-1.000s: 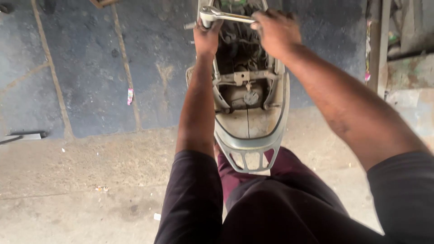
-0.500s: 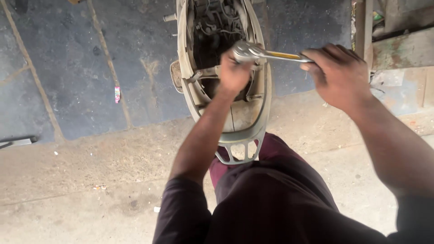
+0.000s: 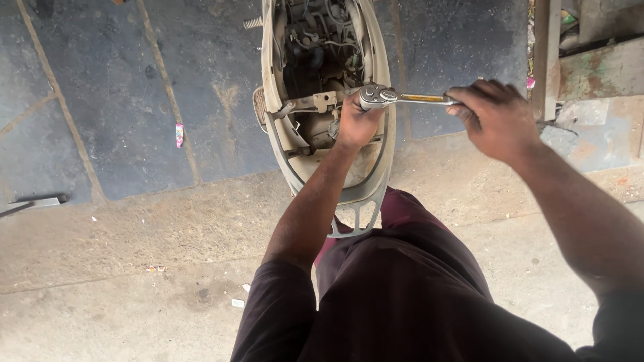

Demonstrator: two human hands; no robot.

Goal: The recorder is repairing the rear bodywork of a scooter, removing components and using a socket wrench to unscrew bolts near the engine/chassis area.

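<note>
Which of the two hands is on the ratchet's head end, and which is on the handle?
The left hand steadies the ratchet wrench just under its round head, over the scooter body. The right hand grips the far handle end.

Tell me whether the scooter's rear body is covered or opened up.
Opened up. The scooter body has no seat or cover on top: wiring and engine parts lie exposed where the ratchet wrench works.

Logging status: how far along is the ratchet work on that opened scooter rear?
Done: the scooter body is open, wiring and frame exposed. In hand: right hand grips the ratchet wrench handle, left hand steadies under its head by the metal bracket. Left: the fastener is hidden; nothing lies removed nearby.
</note>
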